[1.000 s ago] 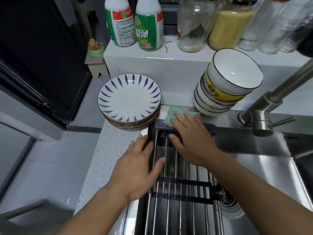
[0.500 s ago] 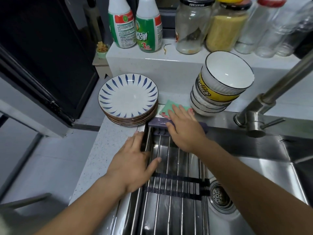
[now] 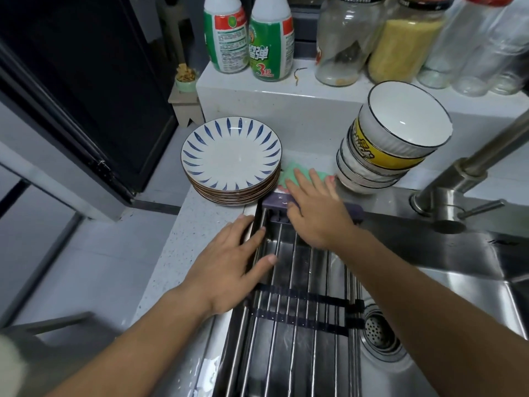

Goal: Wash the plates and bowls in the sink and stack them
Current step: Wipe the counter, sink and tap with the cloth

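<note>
A stack of blue-patterned plates [image 3: 230, 156] stands on the counter left of the sink. To its right leans a tilted stack of white bowls [image 3: 383, 144], one with a yellow band. A roll-up metal drying rack [image 3: 297, 285] lies across the left part of the steel sink [image 3: 472, 287]. My left hand [image 3: 229, 265] rests flat on the rack's left edge, fingers straight. My right hand [image 3: 317, 213] lies flat over the rack's far end bar, its fingertips on a green sponge cloth [image 3: 294, 174] between the plates and bowls.
A steel faucet [image 3: 458, 187] rises at the right. The sink drain [image 3: 378, 330] shows beside the rack. Two detergent bottles [image 3: 249, 35] and several glass jars [image 3: 406, 38] line the raised ledge behind. A dark cabinet door stands at left.
My right hand has slid a little farther over the green cloth. My left hand stays flat on the rack's left edge. The camera has shifted slightly.
</note>
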`<state>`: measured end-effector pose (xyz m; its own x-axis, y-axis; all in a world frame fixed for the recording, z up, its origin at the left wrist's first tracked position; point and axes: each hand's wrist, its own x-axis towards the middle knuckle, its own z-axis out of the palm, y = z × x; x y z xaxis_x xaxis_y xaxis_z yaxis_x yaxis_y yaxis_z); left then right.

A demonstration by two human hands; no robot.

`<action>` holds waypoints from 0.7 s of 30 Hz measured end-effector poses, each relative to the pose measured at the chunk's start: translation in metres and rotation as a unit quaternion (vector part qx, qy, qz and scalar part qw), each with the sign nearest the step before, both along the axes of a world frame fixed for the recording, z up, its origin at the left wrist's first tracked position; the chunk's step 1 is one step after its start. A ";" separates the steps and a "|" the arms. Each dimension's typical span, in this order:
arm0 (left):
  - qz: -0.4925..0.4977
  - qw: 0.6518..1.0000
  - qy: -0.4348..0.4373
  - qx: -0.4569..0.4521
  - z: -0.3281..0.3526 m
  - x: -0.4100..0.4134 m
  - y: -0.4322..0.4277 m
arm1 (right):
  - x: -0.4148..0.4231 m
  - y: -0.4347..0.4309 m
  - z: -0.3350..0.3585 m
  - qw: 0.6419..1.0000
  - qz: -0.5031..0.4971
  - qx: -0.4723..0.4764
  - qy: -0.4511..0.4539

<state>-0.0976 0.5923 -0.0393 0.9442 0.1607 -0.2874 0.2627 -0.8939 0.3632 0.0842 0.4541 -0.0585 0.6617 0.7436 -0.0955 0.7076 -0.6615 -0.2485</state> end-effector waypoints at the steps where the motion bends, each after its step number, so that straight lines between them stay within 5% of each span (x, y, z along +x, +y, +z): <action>1: -0.003 1.000 -0.003 -0.003 -0.002 -0.001 0.001 | -0.005 -0.006 -0.001 1.000 0.011 0.001 -0.007; 8: -0.009 1.000 -0.019 0.017 -0.009 0.002 -0.001 | 0.028 0.020 -0.002 0.999 -0.033 -0.021 0.004; 21: -0.008 0.999 -0.028 0.032 -0.012 0.003 -0.003 | 0.014 -0.011 0.003 0.998 0.055 0.038 -0.015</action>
<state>-0.0944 0.5892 -0.0514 0.9612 0.1613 -0.2239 0.2286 -0.9198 0.3189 0.0978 0.4429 -0.0552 0.5778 0.8160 -0.0171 0.7825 -0.5599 -0.2724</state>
